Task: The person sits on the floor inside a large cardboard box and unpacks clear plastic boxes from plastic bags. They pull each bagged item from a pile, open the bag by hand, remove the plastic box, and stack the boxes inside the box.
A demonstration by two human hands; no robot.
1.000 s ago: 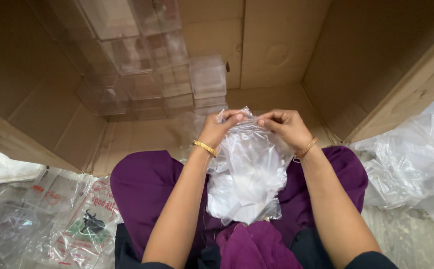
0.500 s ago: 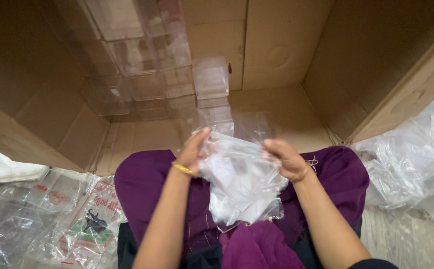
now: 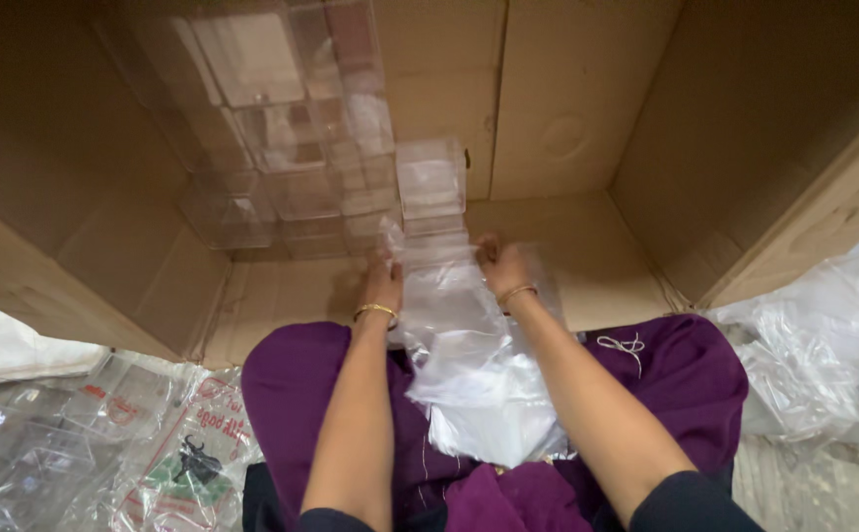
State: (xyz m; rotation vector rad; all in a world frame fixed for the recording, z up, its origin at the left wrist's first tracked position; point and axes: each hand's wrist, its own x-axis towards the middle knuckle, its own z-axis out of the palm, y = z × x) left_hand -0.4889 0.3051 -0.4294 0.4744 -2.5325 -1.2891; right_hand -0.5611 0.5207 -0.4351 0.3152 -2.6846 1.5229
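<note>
A large brown cardboard box (image 3: 567,108) fills the far half of the view, lying open toward the person, its corrugated walls matte and creased, its floor flat and pale. Against its far-left wall stands a stack of clear plastic boxes (image 3: 292,138), square-edged, glossy and see-through, piled in stepped rows that reach down to the box floor near the middle. At the right, outside the cardboard, lies a heap of crinkled clear plastic sheeting (image 3: 824,355), shiny and wrinkled. At the near left lie flat clear bags with red and green print (image 3: 134,443), smooth and slightly reflective, and beside them a white bundle (image 3: 6,345) at the left edge. The person's lap is covered with purple cloth (image 3: 686,365), soft and folded, with a bit of white thread stitching on the right. In the middle, over the lap and reaching to the box's near edge, hangs the clear plastic bag (image 3: 469,374), thin, filmy and rumpled, whitish where its layers bunch at the bottom. The left hand (image 3: 383,283) is closed on the bag's upper left edge, and the right hand (image 3: 501,266) is closed on its upper right edge, both pinching the film at the top, just in front of the lowest clear boxes. Each wrist bears a thin gold bangle (image 3: 374,310).
</note>
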